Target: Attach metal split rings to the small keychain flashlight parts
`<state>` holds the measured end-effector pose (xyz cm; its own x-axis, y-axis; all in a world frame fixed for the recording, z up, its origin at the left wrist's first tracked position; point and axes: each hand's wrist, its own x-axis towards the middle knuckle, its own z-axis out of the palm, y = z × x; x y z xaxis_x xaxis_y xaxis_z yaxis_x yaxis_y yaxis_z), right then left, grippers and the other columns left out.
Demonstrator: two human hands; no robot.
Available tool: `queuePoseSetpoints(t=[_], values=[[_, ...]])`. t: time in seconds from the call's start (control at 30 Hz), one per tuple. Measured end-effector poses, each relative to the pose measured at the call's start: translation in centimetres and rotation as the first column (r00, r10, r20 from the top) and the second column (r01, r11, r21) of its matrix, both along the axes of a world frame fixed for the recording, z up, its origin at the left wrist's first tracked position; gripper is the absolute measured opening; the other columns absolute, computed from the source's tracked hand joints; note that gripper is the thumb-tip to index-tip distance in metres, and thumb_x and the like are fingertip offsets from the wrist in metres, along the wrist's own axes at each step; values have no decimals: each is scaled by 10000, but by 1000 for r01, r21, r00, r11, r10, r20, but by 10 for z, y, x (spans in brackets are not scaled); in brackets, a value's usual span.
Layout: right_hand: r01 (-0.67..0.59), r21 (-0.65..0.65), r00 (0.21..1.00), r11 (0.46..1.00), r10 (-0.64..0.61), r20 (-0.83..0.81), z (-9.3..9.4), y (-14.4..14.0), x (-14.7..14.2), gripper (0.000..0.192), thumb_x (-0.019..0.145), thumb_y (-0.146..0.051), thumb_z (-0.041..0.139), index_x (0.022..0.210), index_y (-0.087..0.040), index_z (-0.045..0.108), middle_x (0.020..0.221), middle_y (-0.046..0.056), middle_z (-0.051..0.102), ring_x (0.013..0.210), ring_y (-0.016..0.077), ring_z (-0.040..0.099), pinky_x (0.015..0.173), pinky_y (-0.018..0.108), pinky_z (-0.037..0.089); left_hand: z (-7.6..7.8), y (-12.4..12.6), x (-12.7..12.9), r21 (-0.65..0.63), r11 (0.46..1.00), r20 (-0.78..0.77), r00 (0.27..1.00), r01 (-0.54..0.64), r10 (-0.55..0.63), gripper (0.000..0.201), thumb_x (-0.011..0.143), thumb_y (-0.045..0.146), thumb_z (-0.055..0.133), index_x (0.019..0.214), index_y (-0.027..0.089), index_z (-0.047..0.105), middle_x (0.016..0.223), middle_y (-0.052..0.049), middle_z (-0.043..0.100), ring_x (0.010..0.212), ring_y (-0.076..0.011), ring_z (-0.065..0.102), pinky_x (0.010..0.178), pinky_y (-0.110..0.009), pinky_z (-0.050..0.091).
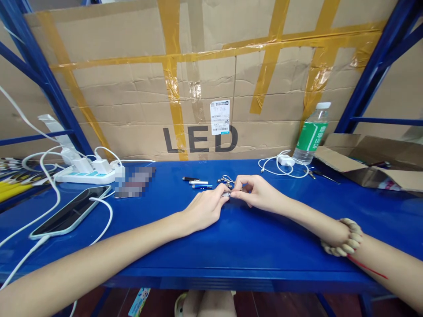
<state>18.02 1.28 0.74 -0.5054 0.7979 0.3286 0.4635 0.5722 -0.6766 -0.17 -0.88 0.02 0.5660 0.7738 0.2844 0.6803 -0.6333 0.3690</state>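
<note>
White cables (111, 214) loop beside the phone (71, 211) and toward the power strip (89, 178), on the left part of the blue table (264, 251). The person's left forearm lies near one of these loops; if it swings outward, it may catch the cable and pull the phone along. Next come three short sticks (198, 182), black, white and blue, lying just beyond the left hand (205, 204). Their shape looks round, so a knock from the knuckles could probably send them rolling.

The left hand holds a small shiny piece (226, 194) between thumb and forefinger, low above the table, near its middle. Fingers cover most of it, so its exact form cannot be told. Just behind it lie small metal bits (228, 181). If the piece slips, it could drop among them and be difficult to pick out. The right hand (256, 191) pinches at the right end of the same piece, with thumb and forefinger pressed together. Should the two hands pull or twist unevenly, the smooth surface might escape from such a narrow hold.

Farther right, a charger (286, 161) with loose cord stands near the bottle (312, 137). A wide sweep of the right arm could hook this cord and perhaps disturb the bottle.
</note>
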Motion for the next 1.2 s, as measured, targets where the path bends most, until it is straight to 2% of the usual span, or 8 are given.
queuePoseSetpoints(t=[0.13,0.27,0.57,0.73,0.87,0.93,1.03,1.2], values=[[-15,-190,998,982,3,-62,-1,-1,-4,287,742,-406,565,614,-172,460,411,-66,463,318,60,436,320,162,306,-2,0,1,20,1000,28,1000,-9,8,69,890,242,320,884,211,382,801,-6,598,679,-165,579,563,-243,366],[-45,-332,991,942,0,-134,-1,-1,-4,335,720,-449,582,599,-177,428,379,-73,456,307,52,415,290,145,294,-4,2,1,45,999,35,999,-6,5,55,886,244,333,862,212,371,798,-5,610,664,-162,586,546,-237,363],[-87,-454,971,887,-26,-238,5,-6,-5,393,679,-493,621,583,-173,414,407,-67,468,329,39,407,304,140,294,-3,4,2,110,994,158,987,0,-18,131,870,220,382,989,218,438,948,-13,630,838,-169,606,717,-258,437],[-53,-292,976,955,-11,-215,5,0,-3,368,737,-507,552,647,-177,418,477,-66,476,338,45,430,323,154,329,-3,8,3,33,999,240,971,-6,-2,196,884,237,366,1054,215,461,927,-10,636,825,-153,603,730,-249,432],[105,-10,986,994,-106,-129,10,9,9,322,814,-490,452,729,-180,453,619,-40,527,376,49,465,393,184,362,-1,10,3,8,999,285,958,-45,41,215,899,256,332,1037,207,490,811,6,633,766,-135,587,703,-233,410],[178,159,983,971,-182,11,12,14,15,285,838,-456,433,778,-187,504,687,-29,570,397,47,473,460,203,372,0,11,3,-13,997,290,954,-73,74,219,901,261,324,1021,210,499,774,16,623,736,-130,573,688,-231,396],[139,361,945,922,-233,230,12,19,23,245,842,-412,452,783,-201,562,753,-13,613,509,77,512,538,220,357,0,12,2,-40,995,301,948,-96,103,217,897,269,327,1009,219,506,763,23,615,727,-130,558,678,-232,377],[99,430,906,898,-259,334,11,26,30,275,825,-433,476,743,-209,613,820,3,623,604,100,525,542,214,335,0,12,1,-86,985,357,919,-149,170,212,889,282,339,982,218,519,757,24,615,692,-130,531,611,-227,343]])
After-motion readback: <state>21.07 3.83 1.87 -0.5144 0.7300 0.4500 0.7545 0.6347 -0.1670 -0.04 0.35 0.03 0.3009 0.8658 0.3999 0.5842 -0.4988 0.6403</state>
